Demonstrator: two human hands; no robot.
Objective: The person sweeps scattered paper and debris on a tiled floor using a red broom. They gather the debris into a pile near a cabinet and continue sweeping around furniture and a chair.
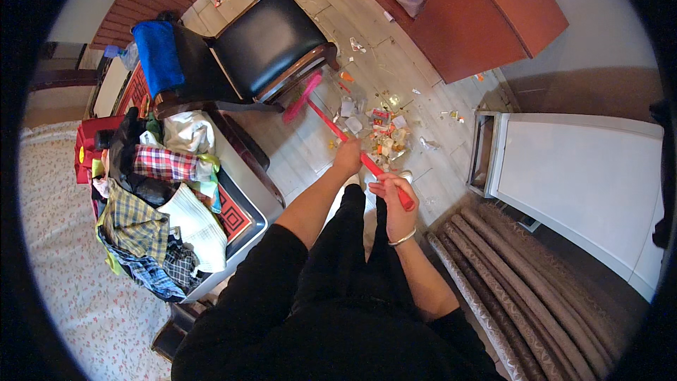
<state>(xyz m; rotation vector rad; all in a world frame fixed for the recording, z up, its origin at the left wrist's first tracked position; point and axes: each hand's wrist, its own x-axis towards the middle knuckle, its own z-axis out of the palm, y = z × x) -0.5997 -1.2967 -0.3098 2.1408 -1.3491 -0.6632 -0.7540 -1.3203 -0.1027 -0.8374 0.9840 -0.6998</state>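
A broom with a red handle (329, 123) slants across the floor before me. Its pink head (302, 97) is at the front edge of a black padded chair (272, 39), with the bristles partly in shadow under the seat. Partway down the handle, my left hand (348, 156) is closed around it. My right hand (398, 205) grips the upper end, thumb and fingers around the red shaft, a bangle on that wrist. Just beyond my feet lies a pile of litter (389, 140): paper scraps, wrappers and bits of orange and yellow.
To the left, heaped clothes (153, 206) cover a table with a grey rim (254, 233). A blue towel (158, 58) hangs over the chair back. A reddish-brown cabinet (470, 21) stands ahead right. At right are a white panel (571, 180) and a brown curtain (508, 286). Scraps dot the floor (338, 21).
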